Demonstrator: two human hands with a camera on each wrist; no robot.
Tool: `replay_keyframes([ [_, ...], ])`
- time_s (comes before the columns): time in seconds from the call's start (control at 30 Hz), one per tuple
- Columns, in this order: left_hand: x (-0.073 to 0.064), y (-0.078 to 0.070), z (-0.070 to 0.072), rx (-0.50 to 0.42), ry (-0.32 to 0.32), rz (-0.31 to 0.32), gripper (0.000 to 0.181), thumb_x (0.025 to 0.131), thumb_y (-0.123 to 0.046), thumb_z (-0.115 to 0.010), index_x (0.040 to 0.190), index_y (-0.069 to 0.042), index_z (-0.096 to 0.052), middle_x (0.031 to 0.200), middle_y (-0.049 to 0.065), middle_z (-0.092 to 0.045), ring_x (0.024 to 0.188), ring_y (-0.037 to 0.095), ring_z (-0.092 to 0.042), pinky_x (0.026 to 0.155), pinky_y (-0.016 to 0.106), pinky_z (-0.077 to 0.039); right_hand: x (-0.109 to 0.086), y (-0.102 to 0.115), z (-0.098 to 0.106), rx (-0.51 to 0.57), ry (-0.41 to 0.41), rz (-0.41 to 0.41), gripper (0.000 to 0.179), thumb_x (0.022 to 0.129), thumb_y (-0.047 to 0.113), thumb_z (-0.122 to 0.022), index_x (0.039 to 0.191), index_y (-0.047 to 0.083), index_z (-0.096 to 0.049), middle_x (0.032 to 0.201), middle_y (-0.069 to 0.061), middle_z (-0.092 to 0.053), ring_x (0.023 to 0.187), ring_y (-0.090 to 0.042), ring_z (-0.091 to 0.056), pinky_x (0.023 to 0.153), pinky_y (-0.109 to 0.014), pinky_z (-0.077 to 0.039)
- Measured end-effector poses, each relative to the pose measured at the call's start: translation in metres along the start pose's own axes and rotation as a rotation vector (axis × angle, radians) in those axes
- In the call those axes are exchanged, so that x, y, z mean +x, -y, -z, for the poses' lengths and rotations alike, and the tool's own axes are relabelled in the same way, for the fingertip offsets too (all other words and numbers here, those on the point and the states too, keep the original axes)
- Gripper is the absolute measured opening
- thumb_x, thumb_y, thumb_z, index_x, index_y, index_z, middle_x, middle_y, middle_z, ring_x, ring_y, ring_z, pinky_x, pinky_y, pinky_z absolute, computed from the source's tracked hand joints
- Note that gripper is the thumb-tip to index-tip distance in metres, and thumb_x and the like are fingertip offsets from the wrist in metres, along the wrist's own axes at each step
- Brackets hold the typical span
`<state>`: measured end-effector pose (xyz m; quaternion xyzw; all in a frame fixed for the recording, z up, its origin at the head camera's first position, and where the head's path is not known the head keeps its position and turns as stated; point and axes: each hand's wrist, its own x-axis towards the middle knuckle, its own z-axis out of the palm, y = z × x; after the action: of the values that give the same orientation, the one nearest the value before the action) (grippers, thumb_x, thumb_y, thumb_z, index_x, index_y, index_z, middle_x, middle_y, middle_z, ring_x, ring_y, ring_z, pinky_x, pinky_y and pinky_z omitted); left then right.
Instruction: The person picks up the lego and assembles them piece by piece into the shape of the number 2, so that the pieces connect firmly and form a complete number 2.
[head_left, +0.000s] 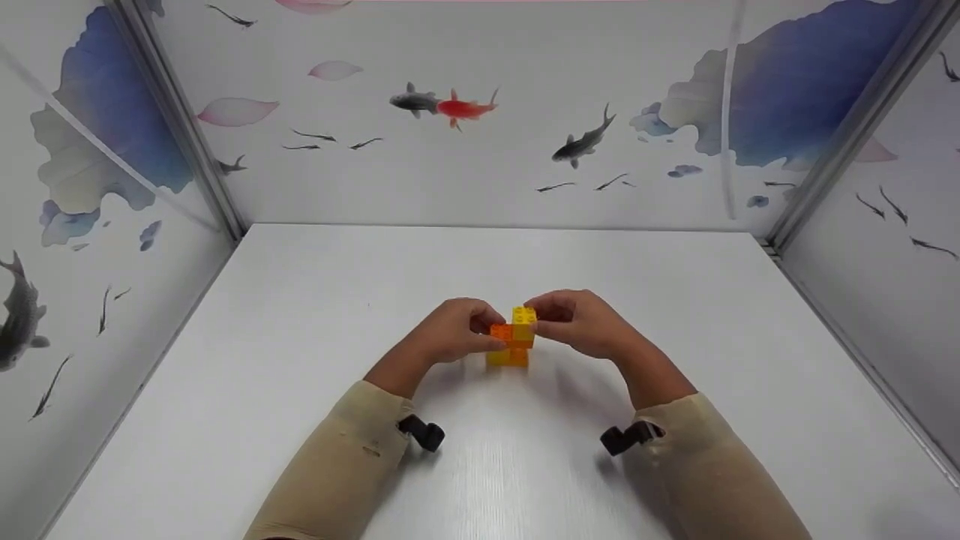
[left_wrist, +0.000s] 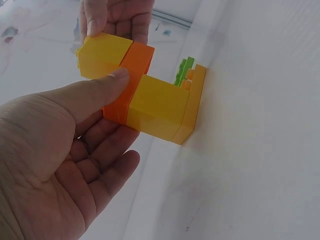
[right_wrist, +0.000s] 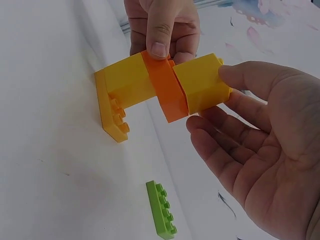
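Observation:
A small stack of toy building bricks stands on the white table between the two hands. Its base is a flat yellow-orange brick (right_wrist: 102, 110), with a yellow brick (left_wrist: 157, 105) above it at one end. Over that lies an orange brick (right_wrist: 165, 87), which the left hand (head_left: 461, 330) pinches between thumb and fingers. A second yellow brick (head_left: 523, 316) sits on the orange one at the opposite end, slightly tilted, with a thin gap showing in the right wrist view. The right hand (head_left: 585, 324) holds this top brick between thumb and fingertips.
A long green brick (right_wrist: 160, 210) lies on the table apart from the stack; the head view does not show it. White panels (head_left: 480, 172) painted with fish and petals enclose the table (head_left: 360, 262) at the back and sides. Black straps (head_left: 421, 433) cross the sleeves.

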<state>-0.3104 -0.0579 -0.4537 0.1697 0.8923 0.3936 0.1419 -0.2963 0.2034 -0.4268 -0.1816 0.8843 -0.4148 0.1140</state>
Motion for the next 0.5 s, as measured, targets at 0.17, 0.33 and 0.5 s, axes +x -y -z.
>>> replay_keyframes([
  [0.17,-0.001,-0.001,0.000,0.003,-0.002,0.007,0.033,0.092,-0.032,-0.087,0.122,-0.022,-0.075,0.114,-0.005,-0.072,0.107,0.018,-0.067,0.105,0.036,-0.059,-0.001,0.003,0.000,-0.008,-0.004,-0.003,0.036,0.099,0.037,-0.078,0.132,0.024,-0.074,0.124,0.001,-0.077,0.109,-0.021,-0.072,0.104,-0.042,-0.061],
  [0.33,0.000,0.001,0.001,-0.006,-0.001,-0.023,0.034,0.093,-0.031,-0.086,0.122,-0.019,-0.076,0.115,-0.004,-0.073,0.107,0.018,-0.067,0.105,0.036,-0.059,0.000,0.000,0.001,0.014,0.003,0.011,0.033,0.099,0.033,-0.078,0.130,0.023,-0.075,0.123,0.000,-0.077,0.109,-0.020,-0.072,0.102,-0.040,-0.061],
  [0.5,0.000,0.002,0.000,-0.011,0.009,-0.024,0.034,0.093,-0.032,-0.086,0.123,-0.020,-0.075,0.116,-0.004,-0.073,0.108,0.018,-0.067,0.106,0.036,-0.059,0.004,-0.011,0.004,0.051,0.019,0.024,0.038,0.100,0.043,-0.076,0.134,0.027,-0.072,0.127,0.001,-0.075,0.114,-0.023,-0.072,0.104,-0.040,-0.061],
])
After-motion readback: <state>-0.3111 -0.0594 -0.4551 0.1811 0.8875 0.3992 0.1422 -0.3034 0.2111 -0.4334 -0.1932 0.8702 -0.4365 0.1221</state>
